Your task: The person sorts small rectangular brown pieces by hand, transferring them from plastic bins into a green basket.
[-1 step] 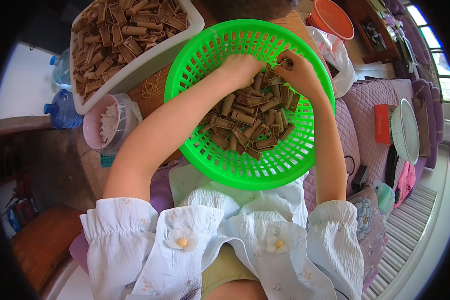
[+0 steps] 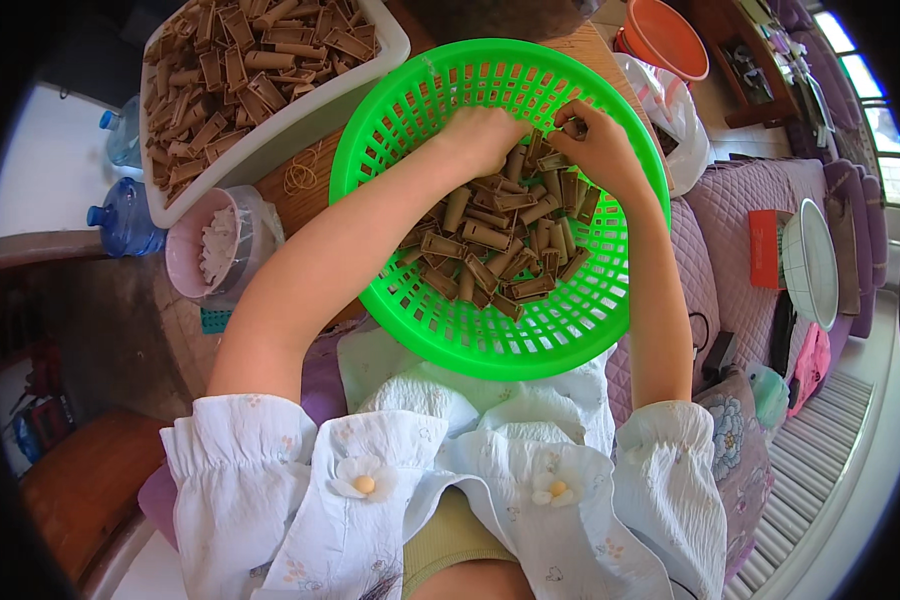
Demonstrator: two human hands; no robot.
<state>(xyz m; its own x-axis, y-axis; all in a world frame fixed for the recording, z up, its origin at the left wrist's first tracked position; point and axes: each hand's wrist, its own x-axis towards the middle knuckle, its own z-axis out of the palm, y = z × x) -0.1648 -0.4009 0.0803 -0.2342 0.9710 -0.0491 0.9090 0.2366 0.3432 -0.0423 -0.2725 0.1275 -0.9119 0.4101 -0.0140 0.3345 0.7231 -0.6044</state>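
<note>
A bright green plastic basket (image 2: 500,367) with slotted walls sits in front of me, with a heap of brown trough-shaped plastic pieces (image 2: 486,236) inside. My left hand (image 2: 482,140) reaches over its far part, back upward and fingers curled in beside the upper edge of the heap. What those fingers grip is hidden. Just to the right, my right hand (image 2: 598,145) is closed in a pinch, thumb and forefinger together around something small and dark. The two hands are close but apart, with upright brown pieces between and below them.
A white tub (image 2: 270,140) full of similar brown pieces stands at the upper left on a wooden table (image 2: 305,205), near a rubber band (image 2: 300,178). A pink bucket (image 2: 185,250), blue water bottles (image 2: 130,218), an orange basin (image 2: 667,38) and a quilted sofa (image 2: 760,200) surround the basket.
</note>
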